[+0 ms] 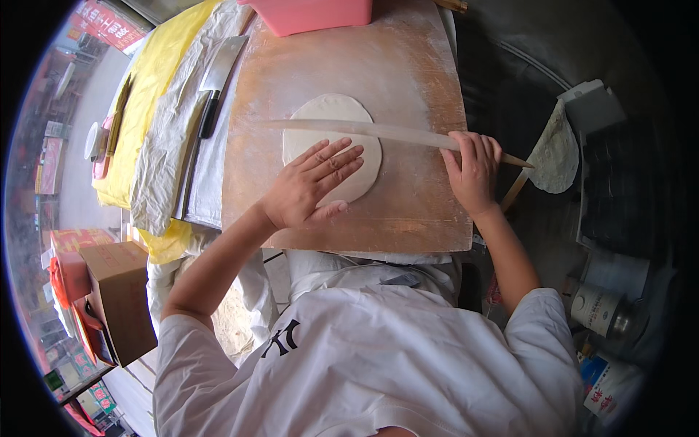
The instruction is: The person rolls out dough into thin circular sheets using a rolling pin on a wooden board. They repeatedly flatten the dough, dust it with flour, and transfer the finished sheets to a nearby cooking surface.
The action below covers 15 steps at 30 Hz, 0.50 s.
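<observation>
A round of rolled-out dough [341, 188] lies flat on a floured wooden board [404, 213] in front of me. My left hand [319, 180] is over the dough's near left part with its fingers apart, holding nothing. Whether it presses on the dough or hovers just above, I cannot tell. My right hand [475, 166] grips a long tapered wooden rolling pin [393, 131] near its right end. The pin stretches leftward across the far half of the dough, and its left end is blurred. Its pointed right tip sticks out past the board's edge.
A cleaver [221, 71] with a black handle lies left of the board, beside a wrinkled pale cloth [169, 114] and yellow sheeting [158, 71]. A pink plastic container [317, 13] stands at the board's far edge. On the right, a folded flatbread [554, 155] is near a wooden stick [513, 191].
</observation>
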Motion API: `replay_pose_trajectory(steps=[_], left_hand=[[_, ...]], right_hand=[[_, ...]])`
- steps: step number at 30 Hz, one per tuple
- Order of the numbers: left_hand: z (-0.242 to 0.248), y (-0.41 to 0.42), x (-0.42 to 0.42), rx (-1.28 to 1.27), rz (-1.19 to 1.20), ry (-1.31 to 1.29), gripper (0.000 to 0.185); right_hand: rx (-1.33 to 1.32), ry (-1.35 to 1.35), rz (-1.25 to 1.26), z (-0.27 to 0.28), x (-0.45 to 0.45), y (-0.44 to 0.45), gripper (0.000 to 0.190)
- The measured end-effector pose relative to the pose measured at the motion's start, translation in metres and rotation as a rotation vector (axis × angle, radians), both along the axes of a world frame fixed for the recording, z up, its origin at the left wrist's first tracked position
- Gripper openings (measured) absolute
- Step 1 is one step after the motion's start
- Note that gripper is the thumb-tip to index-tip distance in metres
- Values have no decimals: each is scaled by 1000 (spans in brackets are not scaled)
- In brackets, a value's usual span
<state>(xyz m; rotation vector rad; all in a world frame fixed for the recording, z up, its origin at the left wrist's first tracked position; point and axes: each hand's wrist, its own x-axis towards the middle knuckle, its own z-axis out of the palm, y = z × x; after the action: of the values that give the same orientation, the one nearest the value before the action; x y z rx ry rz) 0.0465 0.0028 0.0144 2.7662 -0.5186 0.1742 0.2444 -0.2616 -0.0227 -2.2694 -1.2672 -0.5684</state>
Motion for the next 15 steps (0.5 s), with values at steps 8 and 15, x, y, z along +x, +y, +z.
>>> replay_pose_trajectory(steps=[8, 15], left_hand=[[-59, 31, 65, 114, 425, 23, 83], [-57, -27, -1, -46, 958, -98, 82]], right_hand=[[110, 80, -289, -17, -2, 16, 28], [-1, 161, -129, -14, -28, 38, 31]])
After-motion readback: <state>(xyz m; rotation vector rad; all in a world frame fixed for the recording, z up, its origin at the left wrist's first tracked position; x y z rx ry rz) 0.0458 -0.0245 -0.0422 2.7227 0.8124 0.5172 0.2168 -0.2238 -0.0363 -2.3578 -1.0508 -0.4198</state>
